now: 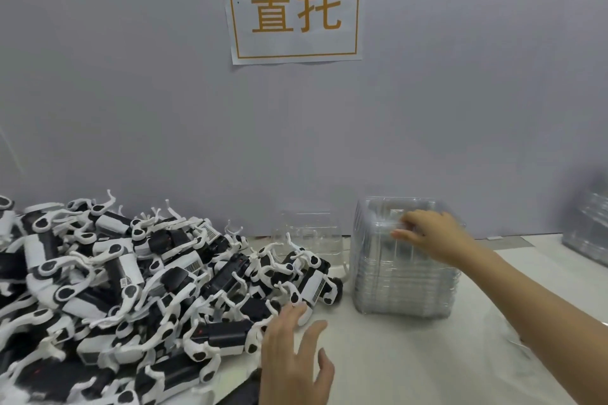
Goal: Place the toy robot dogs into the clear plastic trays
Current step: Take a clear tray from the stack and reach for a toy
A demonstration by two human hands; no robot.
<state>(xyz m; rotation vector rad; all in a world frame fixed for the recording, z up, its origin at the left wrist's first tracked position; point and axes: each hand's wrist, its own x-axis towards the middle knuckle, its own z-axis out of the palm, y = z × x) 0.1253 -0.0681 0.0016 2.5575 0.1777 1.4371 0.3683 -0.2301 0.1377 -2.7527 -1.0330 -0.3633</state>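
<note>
A big heap of black-and-white toy robot dogs [125,289] covers the left half of the white table. A tall stack of clear plastic trays [398,283] stands right of the heap. My right hand [431,233] reaches over the stack's top, fingers curled on the edge of the uppermost tray. My left hand [296,355] hovers with spread, straight fingers at the heap's right edge, holding nothing, its fingertips near a dog [223,335]. A single clear tray [309,237] stands behind the heap by the wall.
A grey wall with a paper sign [292,3] rises right behind the table. More clear packaging [589,233] lies at the far right edge. Bare white tabletop [411,362] spreads between my arms.
</note>
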